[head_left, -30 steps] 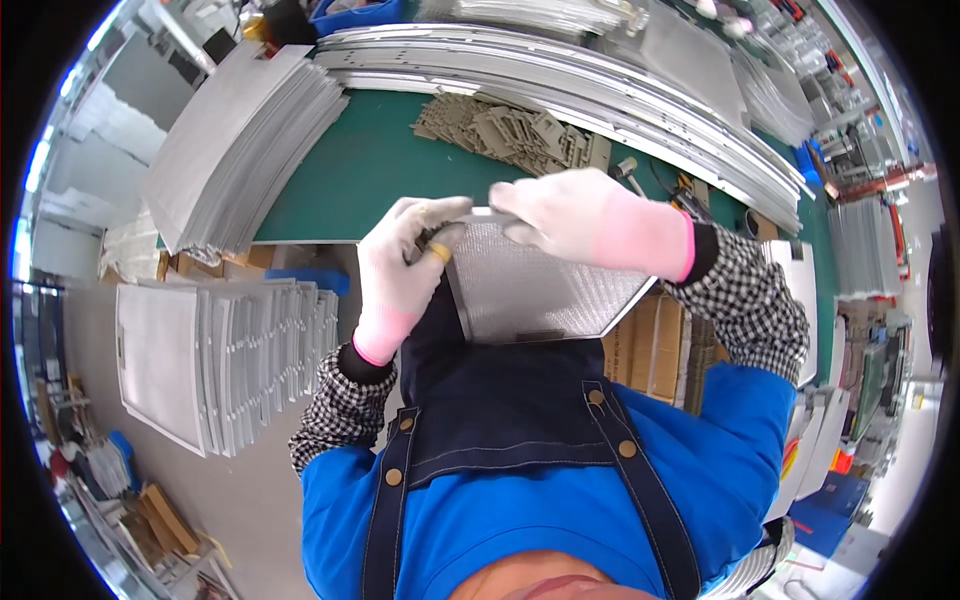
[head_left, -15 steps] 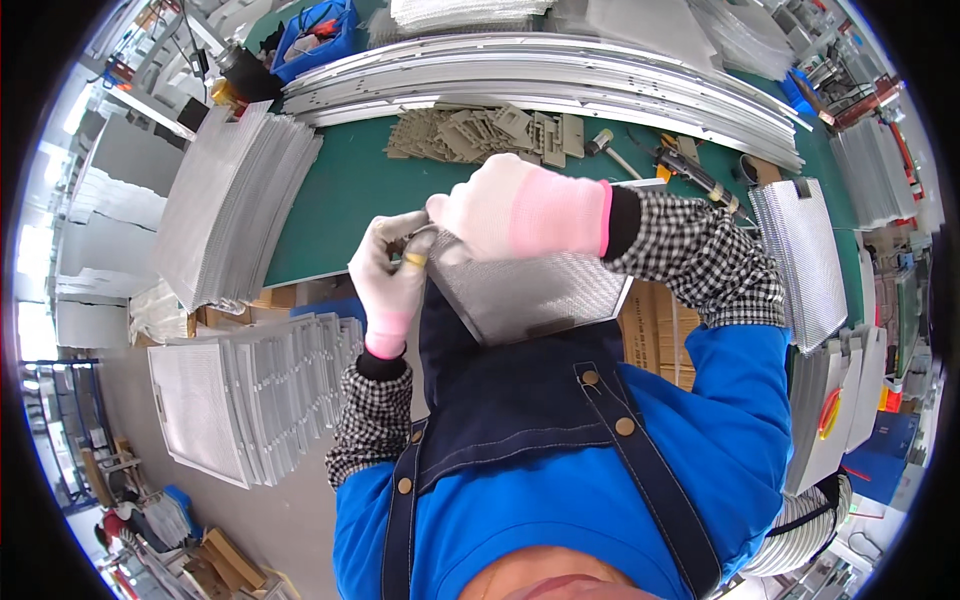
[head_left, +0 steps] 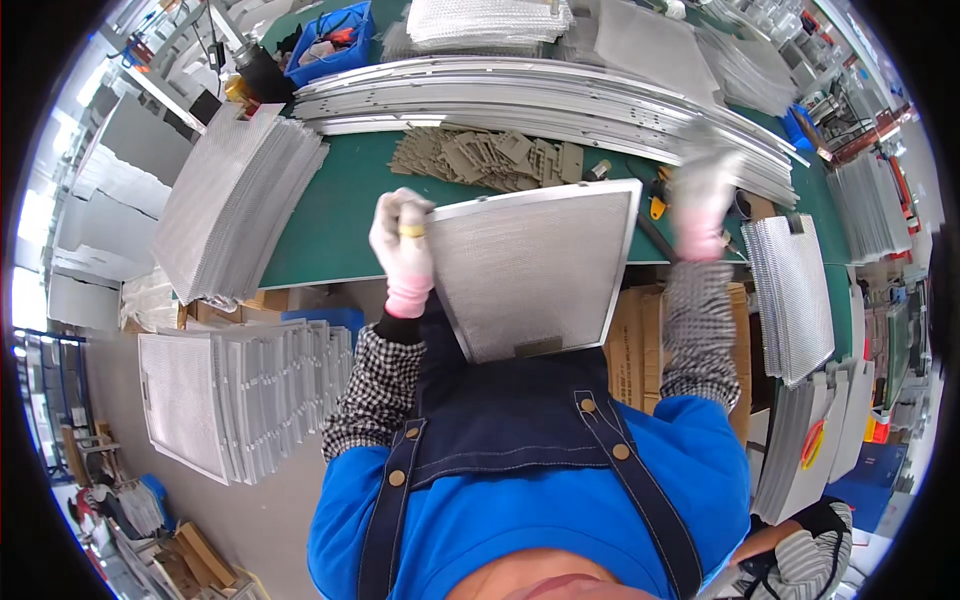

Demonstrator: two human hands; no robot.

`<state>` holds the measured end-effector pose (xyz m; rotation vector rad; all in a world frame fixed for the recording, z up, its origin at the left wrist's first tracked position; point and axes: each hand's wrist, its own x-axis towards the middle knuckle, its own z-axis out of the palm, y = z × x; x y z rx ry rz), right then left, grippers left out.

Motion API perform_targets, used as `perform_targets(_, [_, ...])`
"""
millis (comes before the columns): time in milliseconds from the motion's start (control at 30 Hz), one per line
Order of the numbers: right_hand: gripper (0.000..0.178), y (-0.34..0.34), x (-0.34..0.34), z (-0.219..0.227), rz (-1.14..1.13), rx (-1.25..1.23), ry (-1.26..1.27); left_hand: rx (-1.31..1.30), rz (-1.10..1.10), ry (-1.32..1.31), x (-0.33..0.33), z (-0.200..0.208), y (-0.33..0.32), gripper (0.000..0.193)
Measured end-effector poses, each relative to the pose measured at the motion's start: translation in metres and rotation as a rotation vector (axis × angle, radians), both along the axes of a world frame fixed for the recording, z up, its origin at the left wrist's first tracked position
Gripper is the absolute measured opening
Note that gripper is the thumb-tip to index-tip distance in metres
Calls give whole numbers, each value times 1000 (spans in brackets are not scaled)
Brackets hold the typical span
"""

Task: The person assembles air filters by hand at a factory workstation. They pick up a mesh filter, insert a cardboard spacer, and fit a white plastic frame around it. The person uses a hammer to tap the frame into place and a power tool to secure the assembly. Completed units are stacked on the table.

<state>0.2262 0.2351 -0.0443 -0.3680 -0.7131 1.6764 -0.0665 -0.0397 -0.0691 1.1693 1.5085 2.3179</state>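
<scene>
A framed metal mesh panel (head_left: 530,275) leans upright against my apron at the table's near edge. White edging runs along its top and right side, and a small dark cutout shows in the bottom edge. My gloved left hand (head_left: 403,245) is closed on its upper left corner. My gloved right hand (head_left: 706,195) is off the panel, above the tools at the right of the table; motion smears its fingers. Close to it lie a black-and-yellow tool (head_left: 657,203) and a driver, partly hidden by the arm.
Beige plastic pieces (head_left: 480,158) lie piled mid-table, before long silver metal strips (head_left: 450,95). Mesh sheets stand stacked at left (head_left: 225,200) and right (head_left: 790,295). Framed panels (head_left: 185,400) stand on the floor at left. A blue bin (head_left: 335,50) sits far left; cardboard boxes (head_left: 635,350) are below the table.
My right hand has let go of the panel's corner area and swung right over the tools. The panel has turned upright to face me, still held by my left hand.
</scene>
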Motion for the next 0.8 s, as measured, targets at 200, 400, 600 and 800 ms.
perform_targets(200, [47,-76,-62,39,252,671,-968,-58,-55,-44,2,-1,5,24])
perform_targets(400, [42,-113,-118,82,312,1571,-1339,-126,-17,75,11,12,9,39])
perform_targets(600, [41,-126,-140,72,202,1783,-1264,-321,-117,-32,15,22,-20,29])
perform_targets(800, [40,-144,-140,77,-39,2153,-1314,-526,-155,-80,11,36,-37,20])
